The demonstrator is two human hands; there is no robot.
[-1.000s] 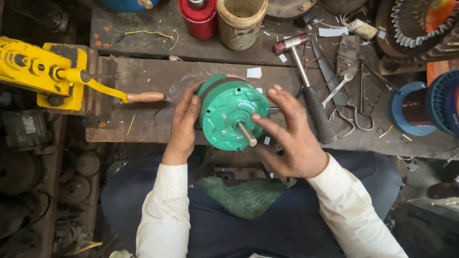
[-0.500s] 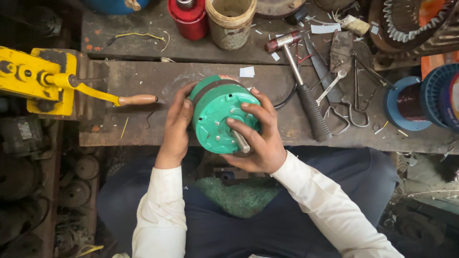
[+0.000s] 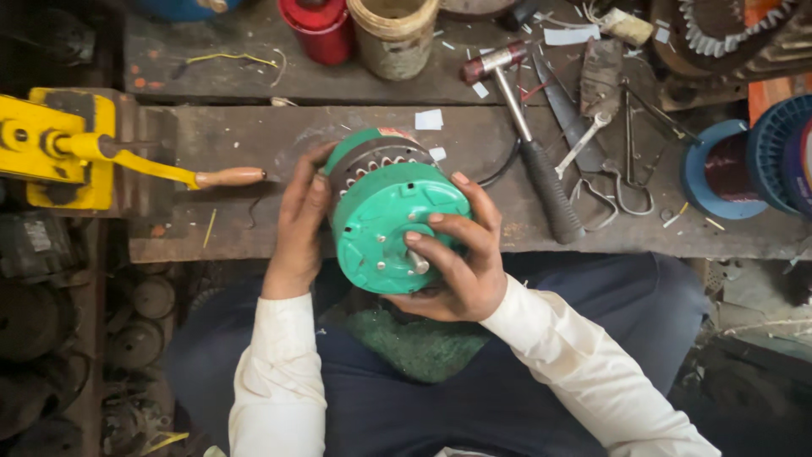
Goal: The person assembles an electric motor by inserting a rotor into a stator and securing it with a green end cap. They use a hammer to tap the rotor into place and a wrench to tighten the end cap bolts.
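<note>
Green motor, round w/ a metal shaft sticking out toward the camera, is held above the person's lap at the near edge of a worn wooden bench. Left hand is pressed flat against the motor's left side; right hand wraps its front and right side, fingers by the shaft, so both hands are clamped on it. Green cloth lies on the lap just below. On the bench to the right: hammer, scissors & pliers. Yellow vise sits at left, its wooden handle pointing toward the motor. Red can and a tan tub stand at the back
</note>
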